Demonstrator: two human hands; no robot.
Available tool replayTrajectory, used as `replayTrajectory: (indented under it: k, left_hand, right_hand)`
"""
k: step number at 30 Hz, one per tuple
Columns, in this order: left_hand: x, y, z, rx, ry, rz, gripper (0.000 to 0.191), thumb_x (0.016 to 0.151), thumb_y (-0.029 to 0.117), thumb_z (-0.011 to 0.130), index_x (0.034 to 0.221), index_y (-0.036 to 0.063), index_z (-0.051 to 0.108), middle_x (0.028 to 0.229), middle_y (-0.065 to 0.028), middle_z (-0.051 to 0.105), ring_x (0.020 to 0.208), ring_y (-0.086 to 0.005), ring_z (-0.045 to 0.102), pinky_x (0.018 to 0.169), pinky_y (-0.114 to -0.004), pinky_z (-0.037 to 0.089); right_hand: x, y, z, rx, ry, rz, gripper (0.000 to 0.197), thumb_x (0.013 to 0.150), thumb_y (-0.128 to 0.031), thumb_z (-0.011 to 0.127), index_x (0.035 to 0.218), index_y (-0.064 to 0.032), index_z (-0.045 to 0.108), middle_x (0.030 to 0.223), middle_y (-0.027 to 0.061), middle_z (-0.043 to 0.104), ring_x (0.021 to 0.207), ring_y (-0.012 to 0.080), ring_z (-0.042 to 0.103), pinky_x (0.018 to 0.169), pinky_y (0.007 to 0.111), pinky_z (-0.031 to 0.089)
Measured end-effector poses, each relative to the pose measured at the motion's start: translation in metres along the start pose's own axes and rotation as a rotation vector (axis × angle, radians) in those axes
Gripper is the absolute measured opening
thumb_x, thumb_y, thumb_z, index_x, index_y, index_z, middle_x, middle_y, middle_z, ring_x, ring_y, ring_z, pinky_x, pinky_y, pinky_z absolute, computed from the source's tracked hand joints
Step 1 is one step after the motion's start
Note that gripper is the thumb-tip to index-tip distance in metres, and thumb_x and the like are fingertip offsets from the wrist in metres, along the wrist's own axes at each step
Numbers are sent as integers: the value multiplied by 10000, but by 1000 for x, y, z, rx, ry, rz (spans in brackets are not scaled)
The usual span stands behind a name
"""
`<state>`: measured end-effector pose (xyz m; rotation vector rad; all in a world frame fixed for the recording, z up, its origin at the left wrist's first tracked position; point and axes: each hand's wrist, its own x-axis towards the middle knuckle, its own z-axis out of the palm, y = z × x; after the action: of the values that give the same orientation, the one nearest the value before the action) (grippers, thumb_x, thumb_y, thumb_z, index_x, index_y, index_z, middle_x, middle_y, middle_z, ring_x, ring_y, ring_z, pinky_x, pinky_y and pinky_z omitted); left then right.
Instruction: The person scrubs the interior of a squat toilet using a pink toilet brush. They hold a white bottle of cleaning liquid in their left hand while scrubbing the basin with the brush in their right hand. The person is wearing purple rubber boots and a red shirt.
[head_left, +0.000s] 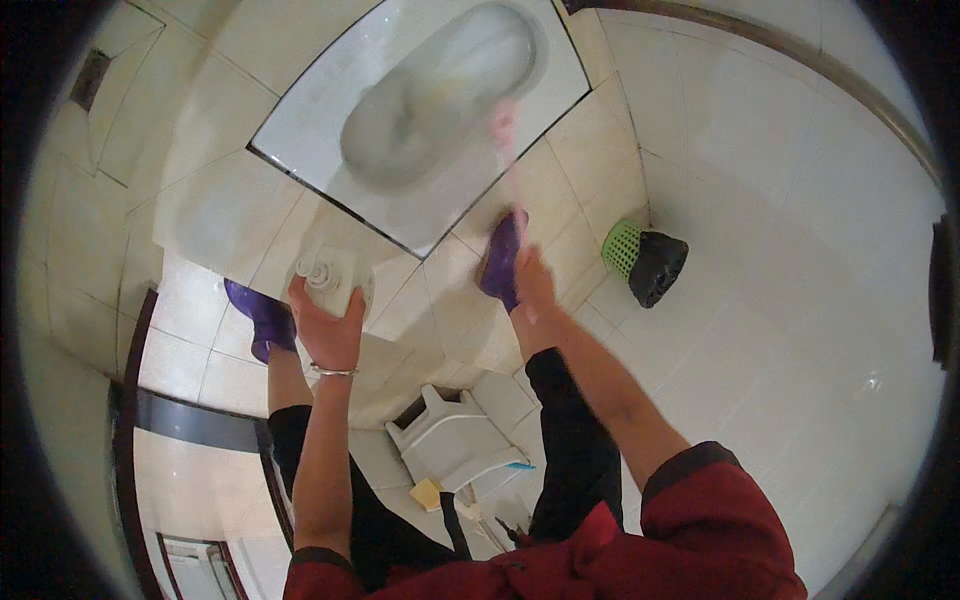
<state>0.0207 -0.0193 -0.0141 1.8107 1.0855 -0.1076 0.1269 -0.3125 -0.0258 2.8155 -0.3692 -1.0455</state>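
Observation:
My left hand (328, 319) grips a translucent pump bottle (326, 277) with a pale pump top, held upright below the near corner of the squat toilet. My right hand (535, 281) is closed on the handle of a pink brush (512, 150), blurred by motion. The brush's pink head is over the right rim of the white ceramic squat toilet (375, 172). A faint yellowish patch shows inside the toilet's basin. The lower part of the bottle is partly hidden by my left hand.
A green plastic basket (622, 244) with a black bag stands by the right wall. A white plastic stool (457, 442), a yellow sponge (426, 494) and my feet in purple shoes (501, 255) are on or near the tiled floor. A dark door frame (131, 420) is at the left.

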Motion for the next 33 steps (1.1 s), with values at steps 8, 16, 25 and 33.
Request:
replayTrajectory:
  k: [8,16,25,33]
  left_hand:
    - [0,-11,-9,18,8,-32,667,569,173,685,1121,-10,359,1040,-199,463,977,-346,446,839,-376,361]
    - [-4,-14,-17,18,-3,-46,650,571,155,680,1115,-8,364,1044,-193,458,981,-345,439,847,-377,352]
    - [-4,-14,-19,-43,25,-62,631,564,148,680,1098,2,376,1032,-188,458,966,-344,446,838,-380,353]
    - [-4,-18,-20,-11,39,-14,646,567,166,681,1105,-8,368,1033,-189,456,962,-343,450,827,-377,358]
  right_hand:
    - [56,49,-63,-766,-213,-590,282,856,-294,290,936,-40,383,746,185,587,695,359,575,598,455,464]
    - [75,-7,-111,-710,-203,-428,273,838,-249,384,1039,-65,394,676,165,576,629,356,570,544,437,467]
    - [91,-31,-70,-492,-28,-635,254,839,-241,350,929,-20,438,688,175,554,584,338,560,522,450,454]
    - [29,-140,51,568,-723,-95,276,838,-274,416,872,-13,497,577,92,479,493,183,516,494,334,452]
